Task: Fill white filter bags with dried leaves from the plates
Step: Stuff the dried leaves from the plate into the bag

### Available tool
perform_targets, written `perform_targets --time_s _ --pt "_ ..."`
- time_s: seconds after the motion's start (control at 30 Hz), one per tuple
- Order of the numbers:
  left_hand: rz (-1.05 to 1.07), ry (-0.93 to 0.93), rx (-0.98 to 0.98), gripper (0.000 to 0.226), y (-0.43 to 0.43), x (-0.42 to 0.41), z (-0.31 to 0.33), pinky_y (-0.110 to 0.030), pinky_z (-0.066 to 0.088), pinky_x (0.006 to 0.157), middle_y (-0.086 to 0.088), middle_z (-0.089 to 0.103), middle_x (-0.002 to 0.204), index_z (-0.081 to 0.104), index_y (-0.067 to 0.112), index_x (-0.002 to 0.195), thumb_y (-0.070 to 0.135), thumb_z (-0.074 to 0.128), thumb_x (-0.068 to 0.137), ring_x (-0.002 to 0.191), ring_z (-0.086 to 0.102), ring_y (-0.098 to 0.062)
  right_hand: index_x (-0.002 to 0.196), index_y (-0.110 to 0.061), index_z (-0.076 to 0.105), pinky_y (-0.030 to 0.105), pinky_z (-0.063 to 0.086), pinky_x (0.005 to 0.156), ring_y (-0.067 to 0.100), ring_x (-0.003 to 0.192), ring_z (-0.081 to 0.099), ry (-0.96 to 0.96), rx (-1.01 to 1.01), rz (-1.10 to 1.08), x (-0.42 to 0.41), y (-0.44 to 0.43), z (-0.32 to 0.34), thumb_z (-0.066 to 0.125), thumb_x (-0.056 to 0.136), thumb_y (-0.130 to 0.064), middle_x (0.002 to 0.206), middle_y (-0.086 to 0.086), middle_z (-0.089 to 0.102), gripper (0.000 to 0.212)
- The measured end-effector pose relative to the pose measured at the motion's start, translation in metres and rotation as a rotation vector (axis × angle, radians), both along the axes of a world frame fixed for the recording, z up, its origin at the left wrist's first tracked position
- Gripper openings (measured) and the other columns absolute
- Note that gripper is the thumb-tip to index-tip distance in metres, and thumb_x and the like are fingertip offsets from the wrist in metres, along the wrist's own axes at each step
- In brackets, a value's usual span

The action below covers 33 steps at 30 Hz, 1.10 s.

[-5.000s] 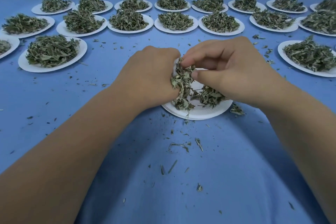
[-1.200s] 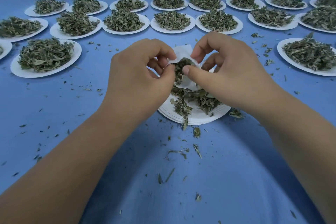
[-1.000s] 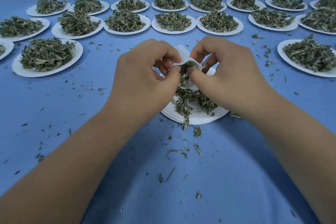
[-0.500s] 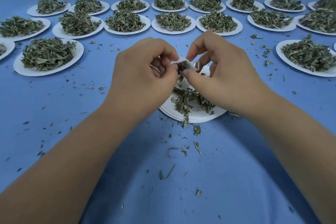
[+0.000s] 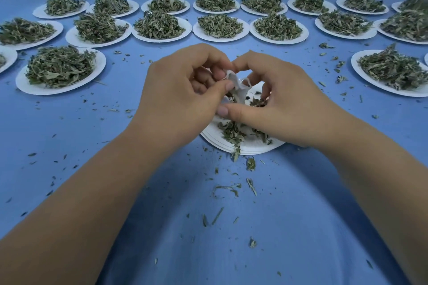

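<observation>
White filter bag [image 5: 236, 87], crumpled, is pinched above the near paper plate [image 5: 253, 147]: left hand [image 5: 180, 102] and right hand [image 5: 287, 106] both curl fingers around it, dried leaves [image 5: 232, 133] scattered beneath.

Two bare arms fill the lower frame, the left forearm [image 5: 92, 203] and the right forearm [image 5: 370, 180], both uncovered right to the picture's edge; the left hand [image 5: 183, 99] and the right hand [image 5: 284, 104] are bare as well, with smooth knuckles; the thumbnails [image 5: 229, 86] look trimmed short and plain, though they are slightly blurred; the blue fabric [image 5: 254, 250] low between the arms may be clothing or only table cover.
</observation>
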<state>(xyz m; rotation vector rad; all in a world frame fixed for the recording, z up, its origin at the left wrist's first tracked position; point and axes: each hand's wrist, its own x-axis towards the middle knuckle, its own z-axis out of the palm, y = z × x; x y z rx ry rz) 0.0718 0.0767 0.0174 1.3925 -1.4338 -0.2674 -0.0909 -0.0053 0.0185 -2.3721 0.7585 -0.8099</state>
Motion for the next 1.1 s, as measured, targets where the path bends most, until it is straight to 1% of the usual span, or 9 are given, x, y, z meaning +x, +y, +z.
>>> perform_targets --time_s 0.1,0.43,0.53,0.6,0.7,0.87,0.93,1.0,1.1 --pt "-0.026 0.017 0.01 0.026 0.0 0.003 0.001 -0.034 0.059 0.069 0.008 0.069 0.087 0.069 0.03 0.097 0.008 0.074 0.085 0.074 0.066 -0.014 0.107 -0.039 0.064 0.003 0.04 0.059 -0.014 0.068 0.056 -0.045 0.076 0.013 -0.004 -0.004 0.0 0.079 0.083 -0.043 0.09 -0.047 0.055 0.029" --pt "-0.133 0.096 0.019 0.028 0.002 0.002 0.002 -0.045 0.059 0.073 0.002 0.072 0.092 0.068 0.028 0.097 0.003 0.064 0.085 0.076 0.066 -0.021 0.105 -0.037 0.066 0.002 0.039 0.058 -0.012 0.062 0.057 -0.038 0.027 -0.044 0.001 -0.005 -0.003 0.088 0.073 -0.039 0.087 -0.048 0.056 0.039" --pt "-0.149 0.116 0.02 0.028 0.002 -0.002 0.002 -0.048 0.057 0.066 -0.001 0.072 0.092 0.07 0.023 0.098 -0.001 0.066 0.086 0.073 0.066 -0.024 0.1 -0.039 0.058 0.014 0.045 0.063 -0.002 0.08 0.062 0.02 -0.03 -0.055 0.007 -0.002 -0.002 0.081 0.069 -0.044 0.098 -0.034 0.06 0.039" --pt "-0.15 0.112 0.03 0.029 0.003 -0.004 0.001 -0.045 0.056 0.062 0.0 0.071 0.092 0.07 0.022 0.1 -0.004 0.067 0.086 0.071 0.065 -0.024 0.094 -0.035 0.052 0.029 0.052 0.067 0.004 0.079 0.063 0.047 -0.064 -0.065 0.011 0.001 -0.003 0.075 0.069 -0.04 0.096 -0.024 0.06 0.034" --pt "-0.126 0.081 0.024 0.028 0.002 -0.002 0.0 -0.044 0.056 0.062 0.002 0.071 0.092 0.071 0.023 0.099 -0.001 0.07 0.085 0.069 0.065 -0.024 0.092 -0.034 0.052 0.035 0.053 0.069 0.007 0.074 0.062 0.034 -0.096 -0.101 0.015 0.001 -0.004 0.07 0.074 -0.036 0.097 -0.02 0.063 0.025" --pt "-0.048 -0.05 -0.03 0.03 0.001 0.002 0.001 -0.031 0.057 0.072 0.009 0.07 0.098 0.069 0.02 0.101 -0.003 0.071 0.082 0.073 0.065 -0.018 0.103 -0.035 0.063 0.01 0.044 0.064 -0.002 0.082 0.065 -0.014 -0.052 -0.127 0.009 -0.002 -0.005 0.074 0.082 -0.039 0.103 -0.025 0.065 0.024" --pt "-0.029 -0.106 -0.041 0.033 0.001 0.004 0.001 -0.022 0.054 0.073 0.012 0.068 0.101 0.069 0.022 0.104 -0.003 0.071 0.081 0.078 0.065 -0.015 0.1 -0.032 0.066 0.005 0.039 0.063 -0.009 0.074 0.063 -0.053 -0.043 -0.146 0.007 -0.003 -0.004 0.076 0.084 -0.03 0.091 -0.026 0.065 0.019" --pt "-0.019 -0.19 -0.051 0.037 0.002 0.004 0.002 -0.018 0.051 0.075 0.013 0.065 0.103 0.068 0.023 0.107 -0.003 0.07 0.081 0.082 0.064 -0.013 0.095 -0.028 0.067 0.004 0.038 0.062 -0.01 0.064 0.059 -0.105 -0.038 -0.17 0.005 -0.004 -0.003 0.077 0.084 -0.022 0.077 -0.027 0.062 0.015" --pt "-0.034 -0.287 -0.052 0.049 0.003 0.003 0.002 -0.02 0.049 0.078 0.009 0.062 0.111 0.064 0.022 0.118 -0.005 0.068 0.078 0.085 0.061 -0.015 0.091 -0.023 0.066 0.006 0.038 0.062 -0.007 0.061 0.059 -0.168 -0.012 -0.157 0.007 -0.002 0.0 0.078 0.084 -0.018 0.081 -0.019 0.066 0.014"
